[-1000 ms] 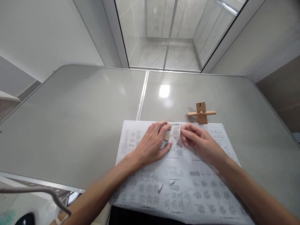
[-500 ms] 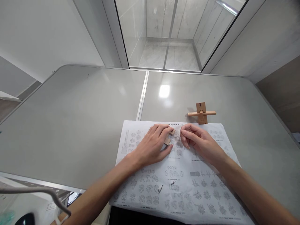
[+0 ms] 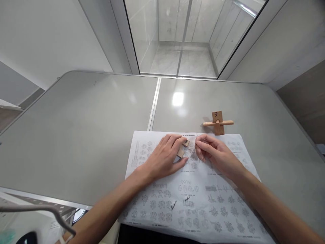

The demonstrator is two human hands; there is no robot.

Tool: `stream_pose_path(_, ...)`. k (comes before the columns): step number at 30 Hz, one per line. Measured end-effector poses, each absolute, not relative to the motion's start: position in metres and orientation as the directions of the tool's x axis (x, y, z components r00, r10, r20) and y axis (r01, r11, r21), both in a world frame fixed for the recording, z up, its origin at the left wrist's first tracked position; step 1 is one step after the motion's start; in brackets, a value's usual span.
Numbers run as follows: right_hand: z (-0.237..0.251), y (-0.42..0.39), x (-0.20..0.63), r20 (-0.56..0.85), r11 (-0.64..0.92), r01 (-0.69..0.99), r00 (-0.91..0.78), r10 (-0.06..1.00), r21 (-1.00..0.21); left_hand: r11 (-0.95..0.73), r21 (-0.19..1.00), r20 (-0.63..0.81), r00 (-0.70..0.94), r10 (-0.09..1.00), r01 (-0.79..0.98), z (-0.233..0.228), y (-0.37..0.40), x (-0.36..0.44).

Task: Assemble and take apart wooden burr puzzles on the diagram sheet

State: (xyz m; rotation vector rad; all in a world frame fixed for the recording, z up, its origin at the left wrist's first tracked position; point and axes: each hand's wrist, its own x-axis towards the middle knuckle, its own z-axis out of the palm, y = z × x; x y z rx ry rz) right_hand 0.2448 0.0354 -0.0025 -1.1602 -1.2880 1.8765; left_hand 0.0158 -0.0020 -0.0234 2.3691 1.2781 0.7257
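My left hand lies over the printed sheet, thumb spread away from the fingers. Its fingertips touch a small wooden block end with a dark mark. A second wooden end shows just below, between fingers and thumb. The hand hides the rest, so I cannot tell whether both ends belong to one piece. Just to the right, my right hand is curled, thumb against the index finger, with nothing visible in it. Beyond it stand crossed wooden puzzle pieces, one bearing a dark mark.
A grey folding table with a metal centre seam carries everything. Rows of small line drawings cover the sheet. Behind the table is a glass panel. A cable hangs at the lower left.
My left thumb has shifted very slightly, and the wooden ends under that hand have tilted a little. My right hand and the crossed pieces stay where they were.
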Motion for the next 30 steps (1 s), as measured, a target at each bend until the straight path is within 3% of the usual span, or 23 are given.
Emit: stream_pose_path(30, -0.003, 0.035, 0.245, -0.323, -0.348, 0.031, -0.457, 0.829, -0.937, -0.58, 0.477, 0.257, 0.526, 0.811, 0.66, -0.016, 0.005, 0.005)
